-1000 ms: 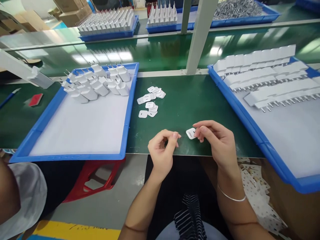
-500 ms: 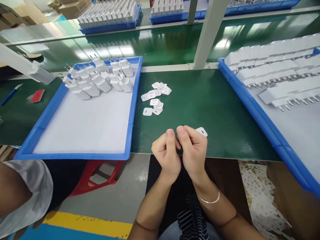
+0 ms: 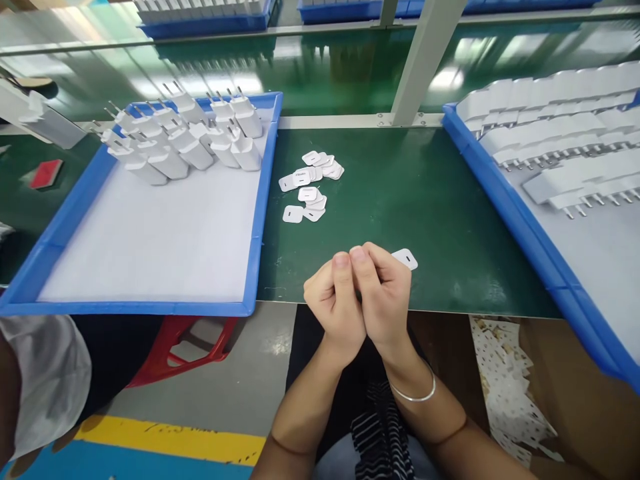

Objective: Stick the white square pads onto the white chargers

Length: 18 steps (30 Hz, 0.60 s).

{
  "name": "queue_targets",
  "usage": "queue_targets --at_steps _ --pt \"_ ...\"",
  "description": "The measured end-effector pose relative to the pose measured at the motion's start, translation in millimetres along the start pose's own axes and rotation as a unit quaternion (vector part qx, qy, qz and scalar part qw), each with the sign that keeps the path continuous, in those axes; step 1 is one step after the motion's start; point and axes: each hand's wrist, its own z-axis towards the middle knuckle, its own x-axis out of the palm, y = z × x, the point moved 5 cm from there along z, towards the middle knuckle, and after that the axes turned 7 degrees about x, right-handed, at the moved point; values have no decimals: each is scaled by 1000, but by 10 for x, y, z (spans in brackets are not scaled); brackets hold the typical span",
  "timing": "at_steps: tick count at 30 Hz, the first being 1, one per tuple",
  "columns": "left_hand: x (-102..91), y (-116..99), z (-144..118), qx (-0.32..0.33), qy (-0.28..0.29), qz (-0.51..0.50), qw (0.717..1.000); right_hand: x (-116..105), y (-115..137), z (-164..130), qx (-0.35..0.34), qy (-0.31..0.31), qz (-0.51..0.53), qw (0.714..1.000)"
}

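Note:
My left hand point(image 3: 334, 301) and my right hand point(image 3: 386, 293) are pressed together at the near edge of the green table point(image 3: 400, 193), fingers curled and thumb tips touching. Whatever may be between the fingers is hidden. A small white square plate with a slot point(image 3: 405, 258) shows just past my right hand's knuckles; I cannot tell whether it lies on the table or is held by the fingertips. A loose pile of similar white plates point(image 3: 310, 185) lies further out, to the left.
A blue tray point(image 3: 150, 308) at the left holds white plug adapters point(image 3: 185, 137) along its far end. Another blue tray point(image 3: 520, 220) at the right carries rows of adapters point(image 3: 555, 127). A metal post point(image 3: 425, 60) rises behind. Another person's sleeve point(image 3: 40, 373) and a red stool point(image 3: 170, 353) are lower left.
My right hand moved left from the white plate and met my left hand; both now sit thumb to thumb. The view has tilted down and shifted slightly.

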Motion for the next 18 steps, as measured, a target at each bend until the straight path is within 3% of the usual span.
queue_targets --at_steps 10,15,18 --pt "17 -19 19 15 12 12 1000 -4 -27 -4 -2 0 10 1000" --pt "47 -90 27 115 24 94 989 -172 -54 16 -2 -1 103 995" --pt "78 -124 0 196 29 149 969 -255 -97 27 38 46 162 985"
